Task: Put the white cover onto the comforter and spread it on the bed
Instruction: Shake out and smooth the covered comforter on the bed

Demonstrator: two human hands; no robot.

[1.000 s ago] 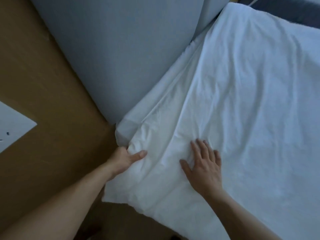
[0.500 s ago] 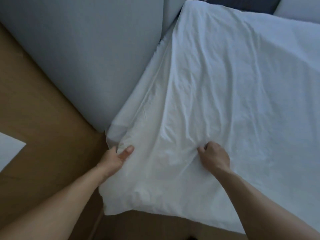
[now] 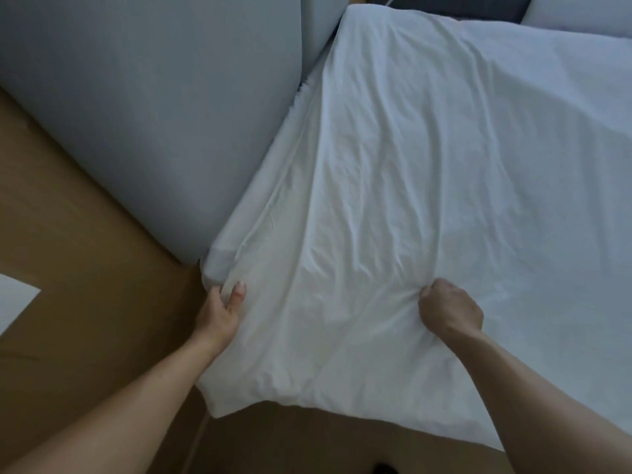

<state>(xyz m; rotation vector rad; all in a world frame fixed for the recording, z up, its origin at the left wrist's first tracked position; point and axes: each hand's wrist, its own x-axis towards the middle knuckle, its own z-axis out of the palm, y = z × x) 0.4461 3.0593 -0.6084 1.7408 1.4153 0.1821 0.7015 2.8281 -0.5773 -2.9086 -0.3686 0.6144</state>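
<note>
The white covered comforter lies spread over the bed, wrinkled, with its near corner hanging over the bed's foot edge. My left hand pinches the comforter's left edge at the bed's corner, thumb on top. My right hand is a closed fist bunching the fabric near the foot edge, with creases running out from it.
A grey wall panel runs along the bed's left side. The wooden floor lies to the left and below. A white sheet of paper lies on the floor at the far left. A dark pillow shows at the head.
My right hand went from flat and open on the comforter to a fist gripping the fabric, and shifted right. My left hand kept its pinch on the edge.
</note>
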